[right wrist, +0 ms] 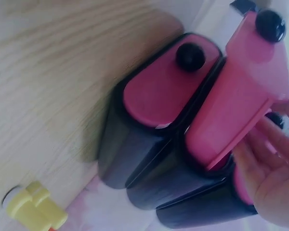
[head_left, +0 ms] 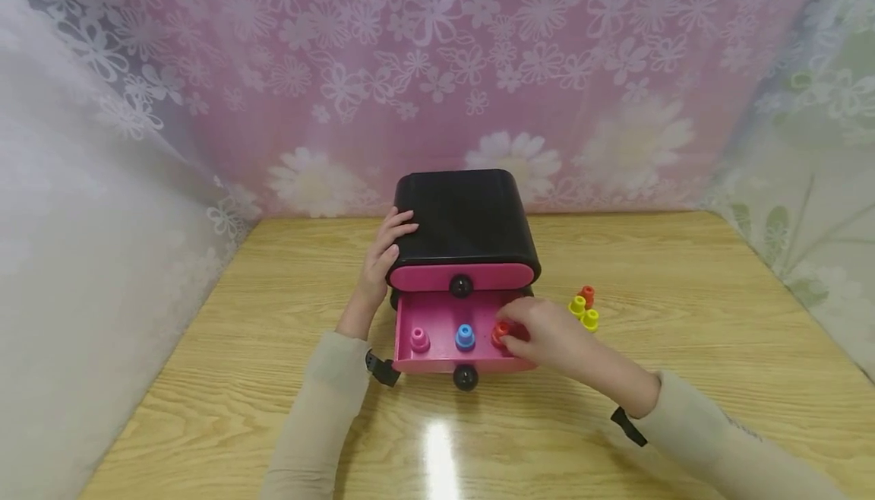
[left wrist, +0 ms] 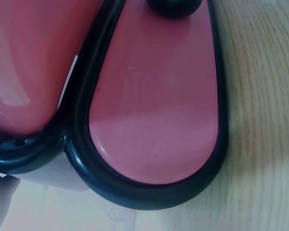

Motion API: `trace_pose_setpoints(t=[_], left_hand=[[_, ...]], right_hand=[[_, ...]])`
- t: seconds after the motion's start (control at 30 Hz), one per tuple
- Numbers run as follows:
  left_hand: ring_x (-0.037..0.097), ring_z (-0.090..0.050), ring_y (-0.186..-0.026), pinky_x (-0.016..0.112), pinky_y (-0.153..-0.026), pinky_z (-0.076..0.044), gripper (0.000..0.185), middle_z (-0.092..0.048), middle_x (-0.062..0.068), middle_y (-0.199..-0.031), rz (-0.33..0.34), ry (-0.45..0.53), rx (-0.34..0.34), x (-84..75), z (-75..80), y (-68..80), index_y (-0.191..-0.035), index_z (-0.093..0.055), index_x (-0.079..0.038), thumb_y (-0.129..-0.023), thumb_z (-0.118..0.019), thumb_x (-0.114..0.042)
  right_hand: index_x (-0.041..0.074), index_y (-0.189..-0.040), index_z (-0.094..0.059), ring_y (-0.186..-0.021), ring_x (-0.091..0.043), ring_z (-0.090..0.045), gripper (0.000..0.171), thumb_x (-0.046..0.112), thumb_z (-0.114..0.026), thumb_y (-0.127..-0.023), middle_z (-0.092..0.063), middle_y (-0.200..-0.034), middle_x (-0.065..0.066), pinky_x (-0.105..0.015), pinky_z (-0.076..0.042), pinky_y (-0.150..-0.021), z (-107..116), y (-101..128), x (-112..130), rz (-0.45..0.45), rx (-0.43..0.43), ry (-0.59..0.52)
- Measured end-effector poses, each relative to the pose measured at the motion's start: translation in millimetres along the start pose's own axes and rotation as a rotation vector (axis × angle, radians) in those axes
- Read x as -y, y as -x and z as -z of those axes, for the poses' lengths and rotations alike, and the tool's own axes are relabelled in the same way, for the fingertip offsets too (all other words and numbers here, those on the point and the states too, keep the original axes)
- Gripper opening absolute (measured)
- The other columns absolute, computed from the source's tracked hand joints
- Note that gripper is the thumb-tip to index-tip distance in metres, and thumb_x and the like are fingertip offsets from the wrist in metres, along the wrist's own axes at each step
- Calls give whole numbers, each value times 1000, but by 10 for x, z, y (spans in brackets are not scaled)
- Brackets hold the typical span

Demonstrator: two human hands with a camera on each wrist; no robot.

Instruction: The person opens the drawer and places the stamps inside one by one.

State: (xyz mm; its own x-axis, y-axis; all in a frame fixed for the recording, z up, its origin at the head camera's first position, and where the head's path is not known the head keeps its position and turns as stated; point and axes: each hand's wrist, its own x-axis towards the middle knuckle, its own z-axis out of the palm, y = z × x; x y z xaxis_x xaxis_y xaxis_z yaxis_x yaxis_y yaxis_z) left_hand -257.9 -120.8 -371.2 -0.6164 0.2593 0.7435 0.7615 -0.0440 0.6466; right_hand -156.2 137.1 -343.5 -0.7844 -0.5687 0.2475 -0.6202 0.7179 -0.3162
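Observation:
A black cabinet (head_left: pixel 465 215) with pink drawers stands on the table, its middle drawer (head_left: pixel 437 365) pulled out. Inside the drawer a pink stepped peg (head_left: pixel 420 340) stands on the left and a blue stepped peg (head_left: pixel 465 337) in the middle. At the drawer's right side my right hand (head_left: pixel 550 330) pinches a red stepped peg (head_left: pixel 500 332) between thumb and fingers. That peg is out of sight in the right wrist view, behind the drawer wall. My left hand (head_left: pixel 383 257) rests against the cabinet's left side, its fingers extended onto the top edge.
Right of the cabinet, two yellow pegs (head_left: pixel 591 321) and another red peg (head_left: pixel 587 295) stand close together on the wooden table (head_left: pixel 670 310). The top drawer (head_left: pixel 424 278) and bottom drawer (right wrist: pixel 156 91) are closed. A flowered cloth (head_left: pixel 437 67) hangs behind the table.

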Motion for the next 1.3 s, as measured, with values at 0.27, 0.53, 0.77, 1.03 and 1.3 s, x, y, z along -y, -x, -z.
trace_pose_setpoints(t=[0.27,0.53,0.77,1.03,1.3], left_hand=[[35,-7,-131,44,-104,-5,42,-32,29,-131,5,18,-9,-7,-22,9,-112,-46,16,-83,-30,-9],[33,-9,-131,44,-104,-6,45,-34,26,-131,-10,-8,-14,9,-5,46,-112,-48,14,-86,-31,-18],[30,-9,-131,44,-104,-5,45,-34,25,-132,-8,3,-8,20,-15,24,-113,-48,13,-86,-32,-18],[32,-8,-131,43,-104,-4,43,-34,27,-131,-10,8,-11,7,-26,15,-112,-47,15,-84,-32,-13],[34,-7,-131,43,-104,-5,43,-34,25,-132,5,4,-14,13,-20,17,-114,-48,13,-84,-32,-13]], right_hand=[[6,-88,-65,-85,-14,-58,19,9,-67,-70,-63,-91,-2,-25,-47,-74,-88,239,358,463,-310,-189],[-2,-95,-63,-86,-7,-58,17,3,-58,-80,-63,-93,-2,-24,-49,-71,-267,502,551,113,322,-918],[-8,-98,-61,-84,-12,-60,25,9,-61,-80,-63,-95,-14,-22,-48,-71,-442,538,419,-66,390,-939],[-17,-107,-51,-89,-25,-60,36,4,-60,-79,-59,-98,-24,-21,-48,-72,-551,487,348,-193,380,-1024],[-17,-112,-48,-98,-36,-54,39,7,-57,-82,-54,-107,-29,-29,-49,-73,-579,447,341,-250,312,-1096]])
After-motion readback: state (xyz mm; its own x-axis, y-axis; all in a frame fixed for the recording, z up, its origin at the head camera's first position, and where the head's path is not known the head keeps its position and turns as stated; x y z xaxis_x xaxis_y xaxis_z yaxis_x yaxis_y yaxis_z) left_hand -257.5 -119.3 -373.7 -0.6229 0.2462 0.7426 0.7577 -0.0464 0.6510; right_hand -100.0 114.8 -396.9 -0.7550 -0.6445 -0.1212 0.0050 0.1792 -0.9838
